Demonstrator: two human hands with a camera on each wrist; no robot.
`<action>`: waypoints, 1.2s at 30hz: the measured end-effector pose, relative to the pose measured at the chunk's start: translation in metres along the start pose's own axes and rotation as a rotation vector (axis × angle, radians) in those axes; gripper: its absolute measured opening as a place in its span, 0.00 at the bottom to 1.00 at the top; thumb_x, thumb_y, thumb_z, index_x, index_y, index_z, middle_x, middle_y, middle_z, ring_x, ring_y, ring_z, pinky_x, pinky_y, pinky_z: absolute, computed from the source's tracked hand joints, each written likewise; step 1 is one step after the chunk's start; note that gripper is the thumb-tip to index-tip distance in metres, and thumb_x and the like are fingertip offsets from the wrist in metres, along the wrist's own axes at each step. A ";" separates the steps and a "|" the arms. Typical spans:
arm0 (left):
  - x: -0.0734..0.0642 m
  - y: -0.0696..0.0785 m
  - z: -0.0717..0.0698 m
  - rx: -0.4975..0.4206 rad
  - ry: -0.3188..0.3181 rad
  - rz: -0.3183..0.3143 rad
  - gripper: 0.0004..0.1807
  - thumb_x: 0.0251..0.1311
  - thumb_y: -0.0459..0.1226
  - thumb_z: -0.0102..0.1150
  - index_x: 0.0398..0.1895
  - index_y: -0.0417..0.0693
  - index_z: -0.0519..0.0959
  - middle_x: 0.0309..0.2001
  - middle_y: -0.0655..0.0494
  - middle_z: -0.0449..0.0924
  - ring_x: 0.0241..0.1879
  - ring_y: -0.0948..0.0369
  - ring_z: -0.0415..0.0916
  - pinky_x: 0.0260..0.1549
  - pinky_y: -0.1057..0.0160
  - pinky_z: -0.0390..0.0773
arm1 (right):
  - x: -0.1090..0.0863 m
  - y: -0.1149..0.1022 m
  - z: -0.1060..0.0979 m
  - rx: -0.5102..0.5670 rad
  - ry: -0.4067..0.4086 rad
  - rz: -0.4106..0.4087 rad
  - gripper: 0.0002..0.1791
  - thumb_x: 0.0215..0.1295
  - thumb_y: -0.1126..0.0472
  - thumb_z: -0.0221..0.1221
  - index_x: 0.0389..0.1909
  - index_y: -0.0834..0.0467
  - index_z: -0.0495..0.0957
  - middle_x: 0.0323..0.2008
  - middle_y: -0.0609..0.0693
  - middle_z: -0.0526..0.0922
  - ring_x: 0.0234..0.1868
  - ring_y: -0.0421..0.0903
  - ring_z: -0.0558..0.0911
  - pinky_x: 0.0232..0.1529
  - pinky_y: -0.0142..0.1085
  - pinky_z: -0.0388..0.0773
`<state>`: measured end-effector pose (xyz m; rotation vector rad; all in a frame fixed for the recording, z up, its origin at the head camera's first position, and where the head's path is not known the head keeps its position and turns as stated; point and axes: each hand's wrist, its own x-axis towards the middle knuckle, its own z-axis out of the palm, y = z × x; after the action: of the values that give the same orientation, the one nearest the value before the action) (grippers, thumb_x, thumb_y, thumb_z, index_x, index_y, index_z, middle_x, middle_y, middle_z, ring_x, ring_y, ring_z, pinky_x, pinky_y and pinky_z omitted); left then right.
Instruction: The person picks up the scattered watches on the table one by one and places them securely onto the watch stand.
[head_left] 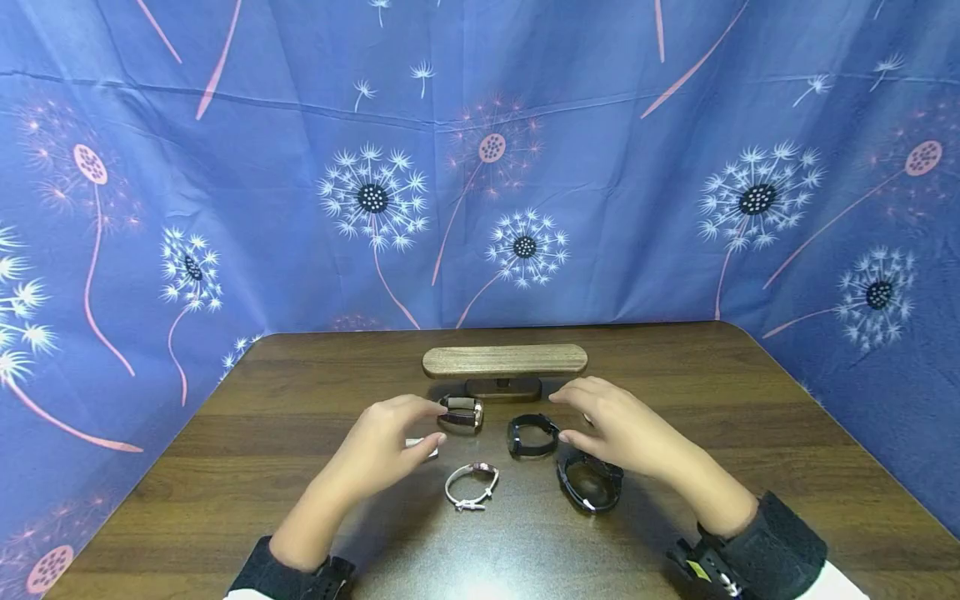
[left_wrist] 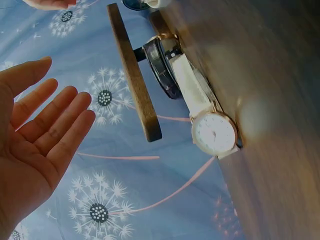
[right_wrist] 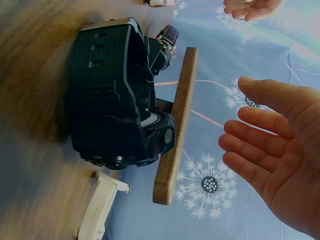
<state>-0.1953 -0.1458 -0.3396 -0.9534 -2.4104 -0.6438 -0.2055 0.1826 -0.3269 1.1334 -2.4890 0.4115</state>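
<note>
In the head view my left hand [head_left: 378, 446] hovers over the table, fingers relaxed, holding nothing. Nearest to it are a brown-strapped watch [head_left: 461, 414] and a white-strapped watch, mostly hidden behind the hand; its round white dial [left_wrist: 215, 134] shows in the left wrist view. My right hand [head_left: 630, 429] is likewise relaxed above a chunky black watch [head_left: 589, 483], touching nothing; that watch [right_wrist: 102, 100] looms large in the right wrist view. A slimmer black watch [head_left: 532, 436] stands between the hands. A thin white-banded watch [head_left: 472, 487] lies in front.
A wooden T-shaped stand [head_left: 504, 360], with a horizontal bar on a dark base, stands behind the watches. A white-strapped item [right_wrist: 99, 207] beyond the chunky watch is mostly hidden by my right hand in the head view. A blue dandelion-print cloth [head_left: 622, 192] hangs behind the wooden table [head_left: 247, 467].
</note>
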 end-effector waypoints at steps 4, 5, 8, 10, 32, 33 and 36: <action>0.005 0.000 0.006 -0.049 0.013 0.021 0.14 0.52 0.35 0.72 0.43 0.43 0.83 0.41 0.54 0.85 0.41 0.60 0.82 0.42 0.60 0.82 | 0.004 0.001 0.000 0.002 -0.006 -0.002 0.21 0.55 0.63 0.70 0.49 0.64 0.79 0.46 0.53 0.82 0.49 0.51 0.80 0.51 0.47 0.78; 0.006 0.000 0.007 -0.066 0.012 0.020 0.14 0.52 0.35 0.71 0.43 0.43 0.83 0.41 0.54 0.85 0.40 0.60 0.82 0.41 0.60 0.82 | 0.005 0.001 0.000 0.000 -0.009 -0.005 0.20 0.55 0.63 0.70 0.48 0.64 0.79 0.45 0.53 0.82 0.48 0.51 0.80 0.50 0.47 0.78; 0.010 0.001 0.011 -0.127 -0.007 0.004 0.14 0.53 0.34 0.71 0.43 0.42 0.83 0.41 0.53 0.85 0.38 0.60 0.83 0.40 0.61 0.82 | 0.008 0.002 0.001 -0.003 -0.022 -0.012 0.16 0.55 0.63 0.70 0.44 0.62 0.79 0.42 0.51 0.82 0.45 0.49 0.81 0.48 0.46 0.78; 0.013 0.001 0.014 -0.176 -0.034 -0.023 0.13 0.54 0.34 0.70 0.43 0.42 0.83 0.41 0.52 0.85 0.37 0.59 0.83 0.40 0.61 0.82 | 0.009 0.002 0.004 -0.001 -0.035 -0.015 0.13 0.55 0.63 0.69 0.40 0.61 0.79 0.39 0.49 0.81 0.43 0.48 0.80 0.46 0.44 0.79; 0.032 0.005 0.041 -0.374 -0.098 -0.110 0.11 0.55 0.32 0.68 0.42 0.39 0.83 0.39 0.47 0.85 0.38 0.55 0.84 0.38 0.62 0.83 | 0.044 -0.003 0.027 -0.041 -0.397 -0.084 0.09 0.52 0.65 0.70 0.34 0.61 0.83 0.34 0.48 0.83 0.36 0.43 0.82 0.38 0.35 0.81; 0.033 0.005 0.043 -0.373 -0.094 -0.113 0.11 0.55 0.32 0.68 0.41 0.40 0.83 0.39 0.48 0.85 0.38 0.55 0.84 0.37 0.62 0.83 | 0.045 -0.004 0.028 -0.046 -0.409 -0.085 0.09 0.52 0.66 0.70 0.34 0.60 0.83 0.34 0.47 0.83 0.35 0.42 0.82 0.38 0.34 0.81; 0.036 0.005 0.047 -0.362 -0.091 -0.124 0.10 0.55 0.33 0.68 0.40 0.40 0.83 0.38 0.48 0.86 0.37 0.56 0.84 0.36 0.63 0.83 | 0.048 -0.006 0.031 -0.070 -0.440 -0.088 0.07 0.51 0.66 0.70 0.32 0.58 0.84 0.32 0.46 0.83 0.34 0.41 0.82 0.37 0.33 0.81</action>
<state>-0.2265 -0.0982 -0.3546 -0.9947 -2.4968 -1.1341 -0.2366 0.1343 -0.3317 1.4241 -2.7782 0.0504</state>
